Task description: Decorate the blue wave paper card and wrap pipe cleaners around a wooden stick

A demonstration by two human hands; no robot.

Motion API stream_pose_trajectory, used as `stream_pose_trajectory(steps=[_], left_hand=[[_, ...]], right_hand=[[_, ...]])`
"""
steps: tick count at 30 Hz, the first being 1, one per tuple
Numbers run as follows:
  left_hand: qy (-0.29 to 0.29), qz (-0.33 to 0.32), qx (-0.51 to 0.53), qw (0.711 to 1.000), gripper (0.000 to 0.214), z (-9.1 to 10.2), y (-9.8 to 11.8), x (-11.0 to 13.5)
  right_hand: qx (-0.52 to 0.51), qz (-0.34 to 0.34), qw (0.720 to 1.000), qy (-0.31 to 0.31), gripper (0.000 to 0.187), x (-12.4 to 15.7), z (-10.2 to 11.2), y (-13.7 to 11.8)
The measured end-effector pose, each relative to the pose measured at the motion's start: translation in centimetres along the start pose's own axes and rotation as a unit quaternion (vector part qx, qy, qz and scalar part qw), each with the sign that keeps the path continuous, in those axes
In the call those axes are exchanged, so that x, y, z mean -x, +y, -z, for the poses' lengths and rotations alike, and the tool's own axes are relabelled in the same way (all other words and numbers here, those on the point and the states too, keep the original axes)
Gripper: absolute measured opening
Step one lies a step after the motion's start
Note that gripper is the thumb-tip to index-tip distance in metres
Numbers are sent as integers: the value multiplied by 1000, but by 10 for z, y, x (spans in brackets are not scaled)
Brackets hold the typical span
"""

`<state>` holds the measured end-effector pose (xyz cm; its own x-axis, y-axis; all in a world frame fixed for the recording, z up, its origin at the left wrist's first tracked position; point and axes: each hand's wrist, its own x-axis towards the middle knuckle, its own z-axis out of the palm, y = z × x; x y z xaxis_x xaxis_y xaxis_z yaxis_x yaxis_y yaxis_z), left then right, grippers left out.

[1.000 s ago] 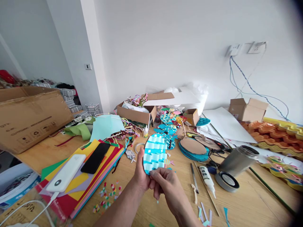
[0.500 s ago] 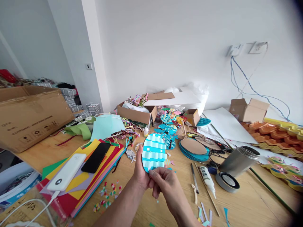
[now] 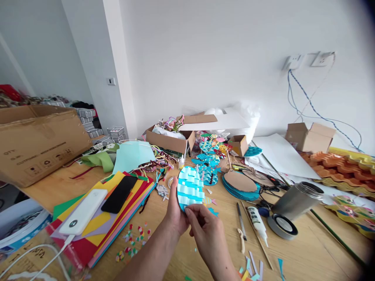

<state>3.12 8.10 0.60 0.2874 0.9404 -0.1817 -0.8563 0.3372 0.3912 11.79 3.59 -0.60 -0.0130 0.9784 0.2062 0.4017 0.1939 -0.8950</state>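
Above the table's middle I hold up a round blue disc (image 3: 190, 188) with wavy pale-blue paper strips across its face. My left hand (image 3: 175, 212) grips it along the left edge, thumb upright and the other fingers behind it. At the lower edge, the thumb and forefinger of my right hand (image 3: 205, 226) pinch together; whether they grip the rim or a small paper piece is hidden. A glue bottle (image 3: 258, 224) lies to the right beside a pen (image 3: 241, 221) and a thin wooden stick (image 3: 258, 236). Cut paper strips (image 3: 252, 269) lie near the front edge.
Coloured sheets (image 3: 96, 230) carry a black phone (image 3: 119, 194) and a white power bank (image 3: 83, 210) at left. Confetti dots (image 3: 133, 242) are scattered nearby. Rightward are stacked cardboard discs (image 3: 240, 183), a steel flask (image 3: 299, 200) and egg trays (image 3: 336, 168). Boxes stand behind.
The disc has turned slightly, showing its striped face at more of an angle. My right hand has shifted a little along the lower edge, still pinching. The camera view moved slightly.
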Motion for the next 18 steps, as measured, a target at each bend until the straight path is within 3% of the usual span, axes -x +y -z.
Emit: stream_pose_trajectory(steps=[13,18], left_hand=[[-14,35,-28,999,58,-2,-3,3],[1,34,-29,999,61,-1,-4,1]], right_hand=[[-116,-39,992,-17,35,-3,-2,0],[-97,-48,994,-11,33,-4,-3,-1]])
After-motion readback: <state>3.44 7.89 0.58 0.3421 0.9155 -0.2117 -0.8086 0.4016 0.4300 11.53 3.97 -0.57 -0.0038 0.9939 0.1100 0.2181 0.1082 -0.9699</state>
